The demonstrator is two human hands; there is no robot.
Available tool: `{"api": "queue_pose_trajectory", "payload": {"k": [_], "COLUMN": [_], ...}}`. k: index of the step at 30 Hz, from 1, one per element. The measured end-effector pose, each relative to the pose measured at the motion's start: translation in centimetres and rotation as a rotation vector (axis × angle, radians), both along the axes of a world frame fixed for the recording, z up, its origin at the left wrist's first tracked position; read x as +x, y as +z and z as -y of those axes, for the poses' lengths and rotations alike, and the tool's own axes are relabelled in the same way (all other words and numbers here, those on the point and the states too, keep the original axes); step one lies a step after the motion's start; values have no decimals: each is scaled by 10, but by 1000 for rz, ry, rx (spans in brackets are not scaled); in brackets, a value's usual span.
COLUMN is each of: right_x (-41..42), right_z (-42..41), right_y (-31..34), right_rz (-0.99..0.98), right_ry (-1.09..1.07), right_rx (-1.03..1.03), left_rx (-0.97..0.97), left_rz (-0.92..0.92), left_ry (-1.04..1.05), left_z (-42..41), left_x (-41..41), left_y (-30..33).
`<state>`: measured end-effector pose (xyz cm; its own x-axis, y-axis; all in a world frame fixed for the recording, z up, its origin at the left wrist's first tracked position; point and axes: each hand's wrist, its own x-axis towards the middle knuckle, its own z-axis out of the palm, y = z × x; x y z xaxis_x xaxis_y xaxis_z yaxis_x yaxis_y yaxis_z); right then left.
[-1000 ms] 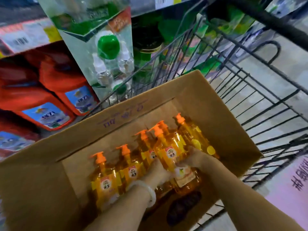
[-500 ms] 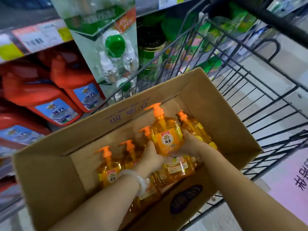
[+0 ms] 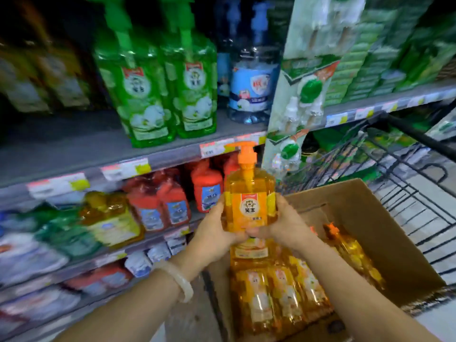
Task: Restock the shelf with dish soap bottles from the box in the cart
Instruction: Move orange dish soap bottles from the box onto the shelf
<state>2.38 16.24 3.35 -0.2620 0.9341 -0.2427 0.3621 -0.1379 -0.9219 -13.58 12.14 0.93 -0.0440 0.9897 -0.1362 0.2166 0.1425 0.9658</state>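
1. My left hand [image 3: 217, 233] curls around the lower left side of an orange dish soap bottle [image 3: 249, 201], fingers wrapped to its front edge; a pale bangle [image 3: 177, 280] sits on that wrist.
2. My right hand [image 3: 283, 225] grips the bottle's lower right side the same way, so the bottle is clamped between both palms, with the fingertips of the two hands nearly meeting under its label.
3. I see the bottle held upright, its orange pump [image 3: 245, 154] pointing up, raised clear above the box [image 3: 365, 218] and in front of the shelf edge [image 3: 160, 161].
4. Just below my hands, more orange bottles [image 3: 283, 292] lie packed in the open cardboard box; one more leans at the box's right side [image 3: 350, 253].
5. The box sits in a wire cart [image 3: 407, 183] to my right.
6. Beyond the bottle, the upper shelf carries green pump bottles [image 3: 153, 95] and a blue-labelled clear bottle [image 3: 249, 87]; a stretch of that shelf to the left of the green ones is bare.
7. The shelf below holds red jugs [image 3: 207, 188], and left of them yellow-orange packs [image 3: 111, 218], blurred.
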Motion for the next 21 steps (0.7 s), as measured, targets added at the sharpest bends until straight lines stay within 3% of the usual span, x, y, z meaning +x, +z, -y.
{"api": "queue_pose_trajectory", "payload": {"k": [12, 21], "right_x": [-250, -353], "right_z": [73, 41], "right_y": [89, 112], "right_rz": [-278, -286], "right_ry": [250, 305], "right_rx": [282, 420], "left_rx": [330, 407], "left_rz": [-103, -231], "left_ry": [254, 399], "left_z": [108, 89], "left_x": [-235, -319], "left_y": [108, 131]}}
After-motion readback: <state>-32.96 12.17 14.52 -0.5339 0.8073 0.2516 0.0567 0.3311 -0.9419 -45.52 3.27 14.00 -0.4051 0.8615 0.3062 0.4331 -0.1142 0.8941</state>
